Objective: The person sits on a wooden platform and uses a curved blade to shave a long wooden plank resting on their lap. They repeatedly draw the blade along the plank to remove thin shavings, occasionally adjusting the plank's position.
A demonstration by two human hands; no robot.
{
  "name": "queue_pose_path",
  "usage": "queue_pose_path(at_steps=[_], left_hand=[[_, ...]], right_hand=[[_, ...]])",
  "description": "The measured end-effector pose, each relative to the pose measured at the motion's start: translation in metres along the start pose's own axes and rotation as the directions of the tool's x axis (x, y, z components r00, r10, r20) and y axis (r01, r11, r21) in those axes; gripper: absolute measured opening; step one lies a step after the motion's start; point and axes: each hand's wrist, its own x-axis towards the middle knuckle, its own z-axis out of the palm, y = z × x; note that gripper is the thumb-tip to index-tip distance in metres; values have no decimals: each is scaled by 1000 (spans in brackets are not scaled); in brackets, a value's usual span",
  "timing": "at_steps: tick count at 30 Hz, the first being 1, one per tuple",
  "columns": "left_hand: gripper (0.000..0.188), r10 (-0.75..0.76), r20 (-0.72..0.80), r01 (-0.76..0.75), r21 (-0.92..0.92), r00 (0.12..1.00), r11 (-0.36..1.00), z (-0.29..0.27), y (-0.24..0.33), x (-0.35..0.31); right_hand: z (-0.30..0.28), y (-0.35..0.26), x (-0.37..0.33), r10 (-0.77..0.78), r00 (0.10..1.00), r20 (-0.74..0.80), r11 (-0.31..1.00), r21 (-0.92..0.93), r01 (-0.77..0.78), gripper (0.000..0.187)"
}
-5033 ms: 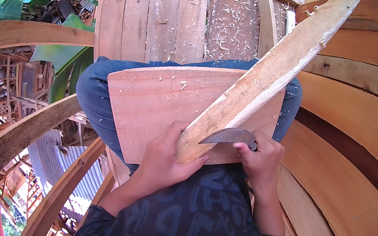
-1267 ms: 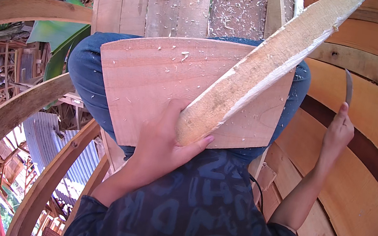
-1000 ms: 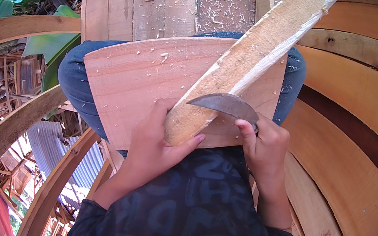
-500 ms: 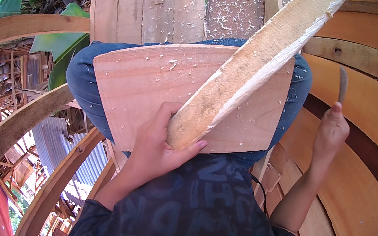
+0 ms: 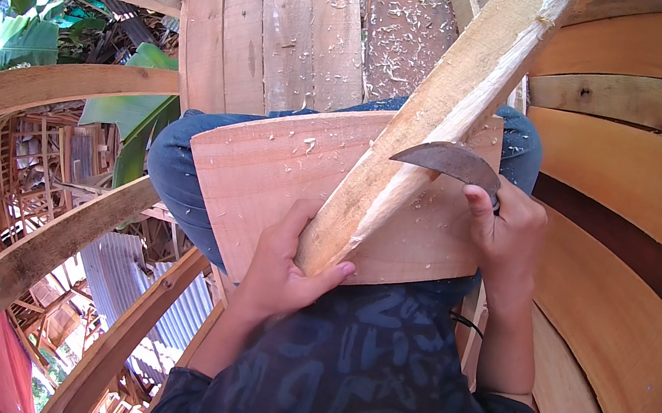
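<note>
A long wooden plank [image 5: 415, 120] slants away from me across a wide flat board [image 5: 268, 165] on my lap. My left hand [image 5: 287, 260] grips the plank's near end, thumb on one side and fingers on the other. Pale, freshly cut wood shows along the plank's right edge. In my right hand [image 5: 510, 236] is a curved knife [image 5: 452, 161], its handle mostly hidden by my fingers. The dark blade points left and overlaps the plank's right edge; I cannot tell whether it touches.
Wood shavings [image 5: 410, 45] litter the floorboards ahead. A plank wall [image 5: 636, 161] rises at my right. On the left, wooden rails [image 5: 44, 246] border a drop, with corrugated metal sheets [image 5: 114, 275] below and large green leaves [image 5: 136, 91] outside.
My right hand has swung the knife inward from the far right to the plank's edge. The left hand keeps its hold, and the whole view has shifted slightly.
</note>
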Motion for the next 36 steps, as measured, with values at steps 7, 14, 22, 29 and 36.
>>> queue_pose_path(at_steps=[7, 14, 22, 29, 36], left_hand=[[56, -14, 0, 14, 45, 1000, 999, 3, 0, -3], [54, 63, -52, -59, 70, 997, 996, 3, -4, -2], [52, 16, -39, -14, 58, 999, 998, 1, 0, -1], [54, -58, -53, 61, 50, 997, 997, 5, 6, 0], [52, -48, -73, 53, 67, 996, 996, 9, 8, -2]], right_hand=[[-2, -3, -2, -125, 992, 29, 992, -11, 126, 52], [3, -22, -16, -150, 978, 143, 988, 64, 142, 53], [12, -26, -17, -174, 975, 137, 980, 120, 158, 52], [12, -4, 13, 148, 989, -18, 966, 217, -141, 54], [7, 21, 8, 243, 970, -25, 925, 309, -223, 55]])
